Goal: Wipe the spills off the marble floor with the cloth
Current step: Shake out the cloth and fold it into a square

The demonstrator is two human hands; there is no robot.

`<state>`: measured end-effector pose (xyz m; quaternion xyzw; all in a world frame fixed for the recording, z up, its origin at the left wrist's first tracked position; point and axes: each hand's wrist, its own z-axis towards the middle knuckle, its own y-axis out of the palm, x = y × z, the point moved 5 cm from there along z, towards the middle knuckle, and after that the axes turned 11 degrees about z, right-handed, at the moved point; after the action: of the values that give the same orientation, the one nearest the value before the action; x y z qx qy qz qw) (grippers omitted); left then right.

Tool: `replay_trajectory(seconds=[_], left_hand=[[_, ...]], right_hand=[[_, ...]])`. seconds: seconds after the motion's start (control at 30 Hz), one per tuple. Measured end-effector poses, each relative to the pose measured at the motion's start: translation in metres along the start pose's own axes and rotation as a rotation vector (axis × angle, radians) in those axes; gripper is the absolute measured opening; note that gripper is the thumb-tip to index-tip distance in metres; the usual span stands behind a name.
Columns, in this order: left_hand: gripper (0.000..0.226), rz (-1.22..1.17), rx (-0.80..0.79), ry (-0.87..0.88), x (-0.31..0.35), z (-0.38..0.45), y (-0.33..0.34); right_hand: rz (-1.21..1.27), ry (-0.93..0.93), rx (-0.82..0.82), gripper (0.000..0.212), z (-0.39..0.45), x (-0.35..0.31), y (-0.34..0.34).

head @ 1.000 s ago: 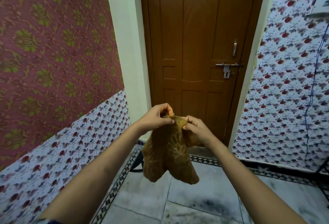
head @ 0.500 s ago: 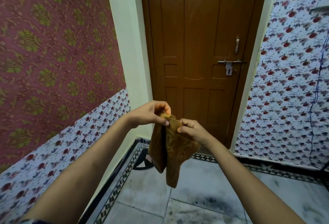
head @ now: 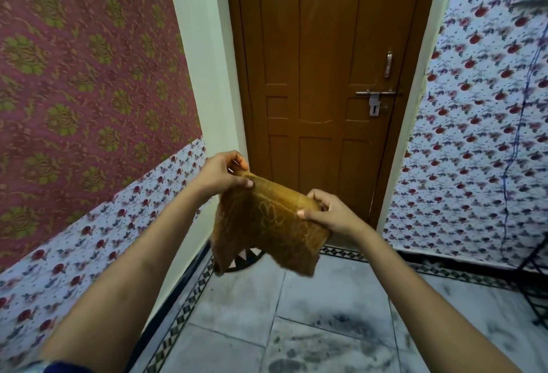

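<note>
A brown patterned cloth hangs in the air in front of me, stretched along its top edge between both hands. My left hand pinches the upper left corner. My right hand pinches the upper right corner, a little lower. The rest of the cloth droops toward the floor. Below lies the grey marble floor, with dark smudged spills on the tiles to the lower right of the cloth.
A shut brown wooden door with a metal latch stands straight ahead. Patterned walls close in on the left and right. A dark object lies on the floor behind the cloth. A black stand leg and a blue cord are at right.
My hands have moved apart, spreading the bunched cloth open along its top edge. The right hand has dropped lower and to the right.
</note>
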<state>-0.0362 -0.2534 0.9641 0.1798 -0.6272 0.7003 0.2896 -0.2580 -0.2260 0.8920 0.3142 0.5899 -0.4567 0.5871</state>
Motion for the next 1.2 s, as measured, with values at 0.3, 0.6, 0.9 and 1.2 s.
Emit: replay_trajectory(seconds=[0.3,0.6,0.9,1.2], left_hand=[[0.025,-0.028,-0.526,0.229,0.046,-0.021,0.075],[0.048,-0.147,-0.376,0.307,0.075,-0.011,0.091],[0.017,-0.182,-0.167,0.304,0.077,0.001,0.079],[0.022,-0.290,-0.113,0.361,0.081,-0.003,0.064]], right_hand=[[0.358,0.290,0.349,0.009,-0.006,-0.003,-0.012],[1.025,0.260,0.289,0.034,-0.027,-0.013,-0.021],[0.760,0.054,0.235,0.054,-0.026,-0.015,-0.020],[0.561,-0.112,0.419,0.014,-0.023,-0.023,-0.020]])
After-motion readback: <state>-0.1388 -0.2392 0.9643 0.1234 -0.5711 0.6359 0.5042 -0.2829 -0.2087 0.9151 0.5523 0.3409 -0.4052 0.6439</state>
